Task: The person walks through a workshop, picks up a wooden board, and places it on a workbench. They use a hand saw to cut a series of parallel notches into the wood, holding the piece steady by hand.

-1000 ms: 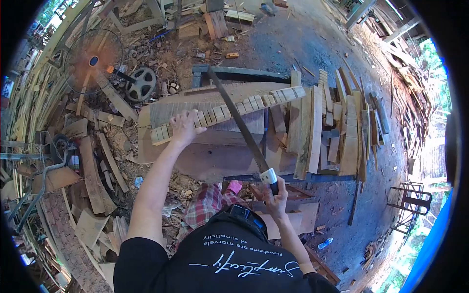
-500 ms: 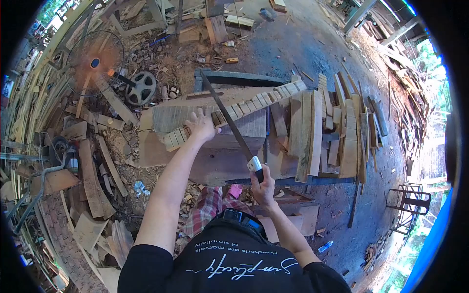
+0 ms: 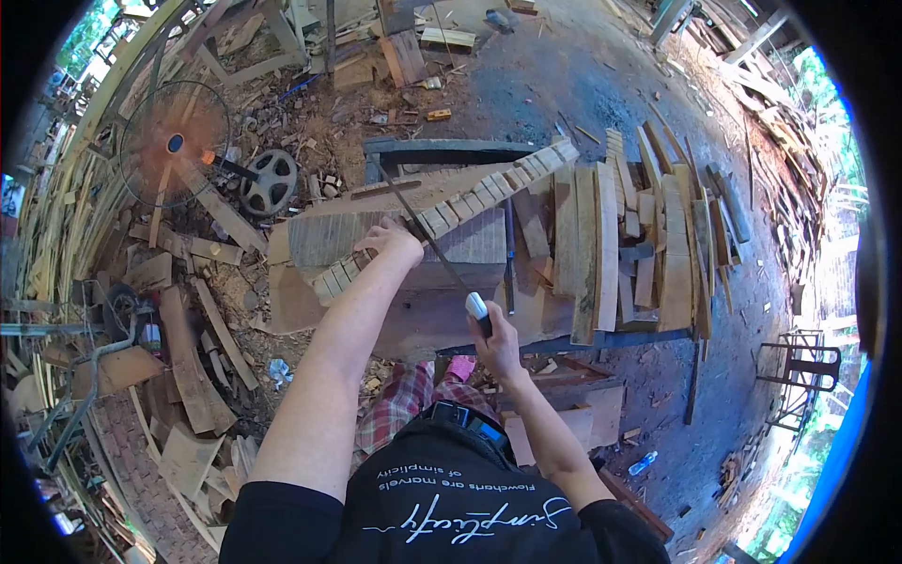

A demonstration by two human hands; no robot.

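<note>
A long wooden strip (image 3: 470, 202) with a row of cross cuts lies slanted over a broad wooden block (image 3: 329, 230). My left hand (image 3: 396, 242) presses down on the strip, fingers curled over it. In my right hand (image 3: 498, 346) is the pale and black handle of a handsaw (image 3: 476, 306). Its blade (image 3: 440, 252) crosses the strip just right of my left hand, seen nearly edge-on. Whether its teeth sit inside a cut cannot be made out.
Several long boards (image 3: 606, 249) lie side by side at the right of the block. A fan (image 3: 176, 143) and a spoked wheel (image 3: 270, 182) stand at the left among wood scraps. A metal stool (image 3: 799, 367) is at far right, and a plastic bottle (image 3: 643, 462) lies on the ground.
The saw blade has turned, showing a thinner edge than before. My left hand's fingers look more curled over the strip. The whole view has shifted slightly.
</note>
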